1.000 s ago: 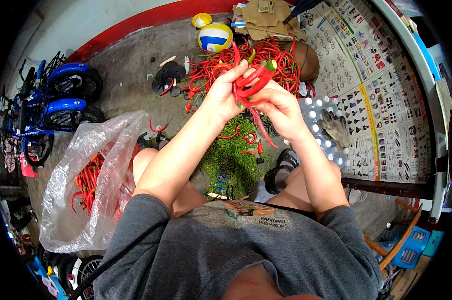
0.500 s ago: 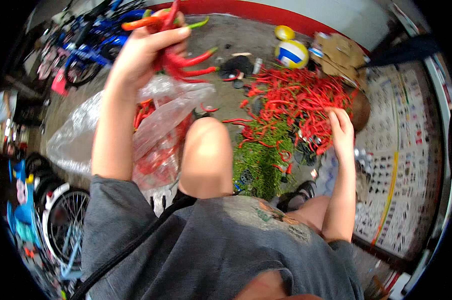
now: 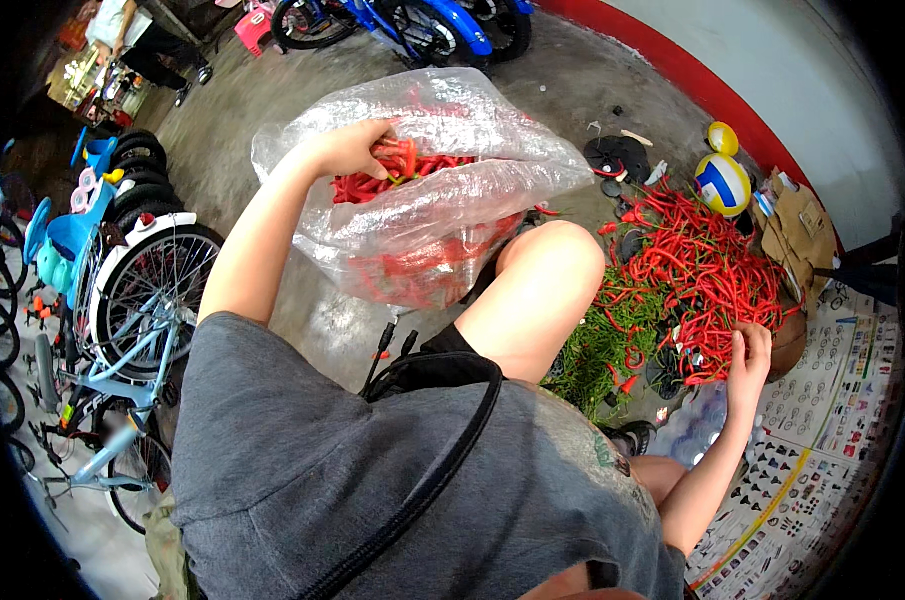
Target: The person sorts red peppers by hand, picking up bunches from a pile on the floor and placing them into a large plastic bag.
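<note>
The left hand [image 3: 351, 148] pinches red chillies [image 3: 398, 160] inside a clear plastic bag [image 3: 453, 215] above the grey concrete floor [image 3: 223, 150] among parked bicycles [image 3: 133, 300].

Even, soft daylight; no hard shadows. Mild glare on clear plastic bag [image 3: 443, 190]. Strong fisheye bending toward rim; black vignette around circular frame. Centre sharp; slight motion blur at edges. Dim upper-left corner; pale wall [image 3: 773, 60] upper right brightest.

Concrete floor [image 3: 533, 100] — chillies [image 3: 713, 270], bag [image 3: 443, 200]
</note>
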Available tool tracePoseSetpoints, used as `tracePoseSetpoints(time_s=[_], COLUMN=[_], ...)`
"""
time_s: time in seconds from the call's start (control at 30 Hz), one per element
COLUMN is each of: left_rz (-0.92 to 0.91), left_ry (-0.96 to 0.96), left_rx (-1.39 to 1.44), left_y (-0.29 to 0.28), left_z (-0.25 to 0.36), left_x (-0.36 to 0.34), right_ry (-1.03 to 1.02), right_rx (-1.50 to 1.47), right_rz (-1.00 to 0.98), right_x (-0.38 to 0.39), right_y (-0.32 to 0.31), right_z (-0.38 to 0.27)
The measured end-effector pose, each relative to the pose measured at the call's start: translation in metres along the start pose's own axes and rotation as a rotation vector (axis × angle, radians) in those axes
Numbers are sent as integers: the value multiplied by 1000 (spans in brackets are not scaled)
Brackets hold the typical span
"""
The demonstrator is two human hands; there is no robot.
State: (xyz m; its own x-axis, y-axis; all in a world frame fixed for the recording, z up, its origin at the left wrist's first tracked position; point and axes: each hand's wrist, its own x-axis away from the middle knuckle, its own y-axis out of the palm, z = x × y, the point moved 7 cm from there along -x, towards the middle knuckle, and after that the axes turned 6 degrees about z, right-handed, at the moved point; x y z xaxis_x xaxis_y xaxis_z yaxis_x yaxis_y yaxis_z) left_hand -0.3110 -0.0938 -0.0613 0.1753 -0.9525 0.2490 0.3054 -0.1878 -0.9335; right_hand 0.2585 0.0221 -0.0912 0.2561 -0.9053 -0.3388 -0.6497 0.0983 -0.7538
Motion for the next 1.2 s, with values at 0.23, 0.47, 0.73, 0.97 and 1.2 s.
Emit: tracePoseSetpoints(time_s=[0.23, 0.47, 0.73, 0.97, 1.2], left_rz=[-40, 32, -106, 133, 541], left_ry=[-36, -144, -219, -117, -138], left_rx=[233, 623, 475, -146, -270], left_y=[-4, -1, 7, 6, -56], left_z=[-2, -10, -12, -58, -29], left_x=[7, 4, 11, -2, 3], right_ry=[-60, -49, -8, 20, -31], right_rx=[33, 85, 90, 78, 95], right_rz=[-65, -128, -176, -219, -181], right_x=[0, 2, 3, 4, 8], right_y=[11, 18, 22, 24, 21], right_z=[3, -5, -3, -3, -6])
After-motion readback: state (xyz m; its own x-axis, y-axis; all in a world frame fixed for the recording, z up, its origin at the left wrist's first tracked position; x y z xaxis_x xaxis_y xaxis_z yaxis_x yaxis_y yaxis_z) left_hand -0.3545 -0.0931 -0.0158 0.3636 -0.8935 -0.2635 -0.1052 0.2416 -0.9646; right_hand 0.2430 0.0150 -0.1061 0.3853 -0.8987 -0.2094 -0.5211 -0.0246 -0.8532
